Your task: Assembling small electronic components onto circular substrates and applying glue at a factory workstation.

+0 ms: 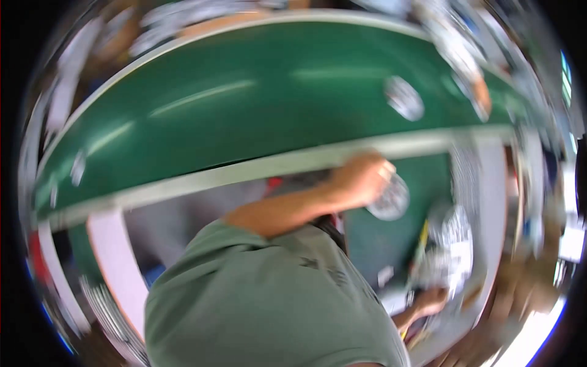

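Note:
Motion blurs much of the view. My left arm crosses in front of my body, and my left hand (362, 180) is at the pale edge of the green table. Its fingers are curled closed, with a small pale spot at the tips; what they hold is not clear. Right beside those fingers is a round whitish disc (391, 199), and I cannot tell whether the hand touches it. My right hand (431, 301) is low on the right, just below a shiny clear plastic bag (451, 248). Its fingers are too smeared to read.
The long green table (244, 104) curves across the front, and another whitish disc (403, 99) lies on it at right. A lower green surface (382, 241) is at my right, with a small white piece (385, 275) on it. Another person's arm (480, 95) reaches in at far right.

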A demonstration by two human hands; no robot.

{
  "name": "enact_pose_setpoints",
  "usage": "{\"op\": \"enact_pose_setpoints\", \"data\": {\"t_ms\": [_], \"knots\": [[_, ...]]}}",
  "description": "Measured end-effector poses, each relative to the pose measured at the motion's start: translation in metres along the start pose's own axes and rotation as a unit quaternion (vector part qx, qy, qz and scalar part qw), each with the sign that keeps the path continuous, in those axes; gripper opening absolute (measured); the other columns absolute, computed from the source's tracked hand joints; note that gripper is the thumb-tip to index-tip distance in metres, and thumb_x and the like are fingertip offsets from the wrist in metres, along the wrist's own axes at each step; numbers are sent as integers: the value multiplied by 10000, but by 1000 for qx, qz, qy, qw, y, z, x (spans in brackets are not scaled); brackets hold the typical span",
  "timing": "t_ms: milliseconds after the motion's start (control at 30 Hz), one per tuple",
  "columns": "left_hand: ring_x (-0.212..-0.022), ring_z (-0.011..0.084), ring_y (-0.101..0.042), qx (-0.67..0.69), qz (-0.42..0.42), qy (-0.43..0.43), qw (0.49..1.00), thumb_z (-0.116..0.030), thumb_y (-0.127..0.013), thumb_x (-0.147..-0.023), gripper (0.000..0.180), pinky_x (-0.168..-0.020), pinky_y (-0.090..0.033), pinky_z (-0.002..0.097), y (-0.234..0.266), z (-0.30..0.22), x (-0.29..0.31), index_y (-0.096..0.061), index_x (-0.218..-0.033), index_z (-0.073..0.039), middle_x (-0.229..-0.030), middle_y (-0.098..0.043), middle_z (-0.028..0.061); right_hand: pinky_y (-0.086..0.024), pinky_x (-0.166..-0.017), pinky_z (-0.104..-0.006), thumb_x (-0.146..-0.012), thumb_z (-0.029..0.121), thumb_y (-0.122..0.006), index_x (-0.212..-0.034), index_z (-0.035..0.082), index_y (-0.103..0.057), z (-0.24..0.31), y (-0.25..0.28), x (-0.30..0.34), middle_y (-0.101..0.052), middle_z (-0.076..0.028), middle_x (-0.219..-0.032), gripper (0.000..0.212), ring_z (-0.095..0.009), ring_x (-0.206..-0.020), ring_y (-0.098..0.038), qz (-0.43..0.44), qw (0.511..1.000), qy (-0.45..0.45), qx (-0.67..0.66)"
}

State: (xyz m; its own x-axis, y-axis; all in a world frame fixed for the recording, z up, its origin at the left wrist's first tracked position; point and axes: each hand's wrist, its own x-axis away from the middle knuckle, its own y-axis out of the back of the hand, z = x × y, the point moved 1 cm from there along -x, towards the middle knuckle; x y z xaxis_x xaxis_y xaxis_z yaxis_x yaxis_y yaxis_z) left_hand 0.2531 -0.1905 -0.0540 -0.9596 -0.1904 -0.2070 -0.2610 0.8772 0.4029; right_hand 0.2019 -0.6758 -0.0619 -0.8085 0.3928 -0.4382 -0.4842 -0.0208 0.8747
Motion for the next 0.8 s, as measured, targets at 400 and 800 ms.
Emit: {"op": "enact_pose_setpoints", "data": {"t_ms": [400,800], "knots": [[-898,349,-719,-17,54,-164,985,18,-694,-966,265,-764,-579,423,-4,3,-3,-724,-1229,14,-1100,-713,175,-615,-881,-361,-885,-46,-836,-1152,33,-804,259,51,64,-807,-131,-1076,280,-300,-986,-770,135,894,209,-372],[-981,390,-702,-57,62,-177,981,25,-703,-896,363,-849,-577,478,1,1,0,-708,-1258,-8,-1125,-693,168,-590,-856,-408,-785,-25,-828,-1074,70,-787,284,12,83,-780,-76,-1097,306,-306,-979,-714,125,873,318,-347]]}}
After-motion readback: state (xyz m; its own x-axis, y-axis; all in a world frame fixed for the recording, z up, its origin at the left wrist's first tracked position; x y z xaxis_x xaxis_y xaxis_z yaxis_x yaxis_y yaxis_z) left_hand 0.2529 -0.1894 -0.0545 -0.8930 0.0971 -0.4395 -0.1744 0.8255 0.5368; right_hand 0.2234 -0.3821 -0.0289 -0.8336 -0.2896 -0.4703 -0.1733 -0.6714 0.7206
